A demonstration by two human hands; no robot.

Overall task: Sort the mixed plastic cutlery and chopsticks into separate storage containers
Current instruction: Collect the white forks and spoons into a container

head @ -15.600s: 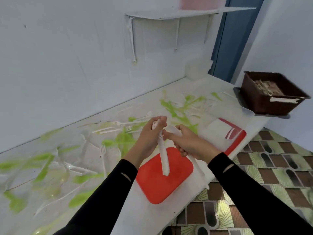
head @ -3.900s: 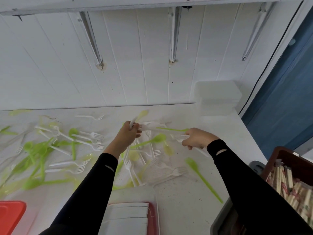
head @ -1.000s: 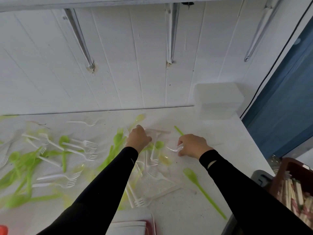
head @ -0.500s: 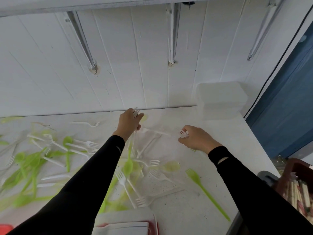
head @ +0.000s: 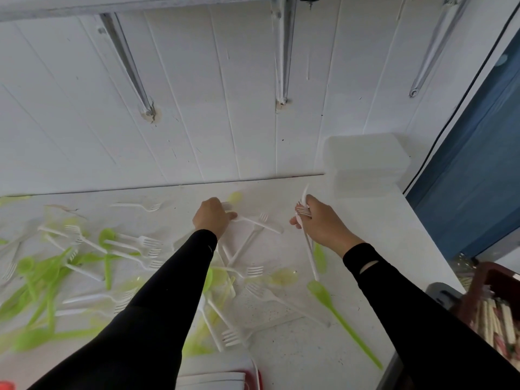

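White plastic forks (head: pixel 254 271) and green plastic spoons (head: pixel 320 294) lie scattered over the white counter (head: pixel 365 249). My left hand (head: pixel 211 216) reaches to the back of the counter and pinches the handle of a white fork (head: pixel 253 220) lying there. My right hand (head: pixel 320 220) grips a small bundle of white cutlery (head: pixel 305 212), its handles hanging down below the fist. A container with a red rim (head: pixel 257 375) holding white cutlery sits at the near edge. A brown bin of chopsticks (head: pixel 495 313) stands at the right.
Stacked translucent containers (head: pixel 365 164) stand in the counter's back right corner against the white panelled wall. A blue door (head: pixel 478 178) is at the right. Shelf brackets (head: pixel 282 52) hang overhead. A red lid corner (head: pixel 7 385) shows at the bottom left.
My left hand moved down and right from the wall edge onto a white fork. My right hand lifted slightly toward the back with its bundle of white cutlery.
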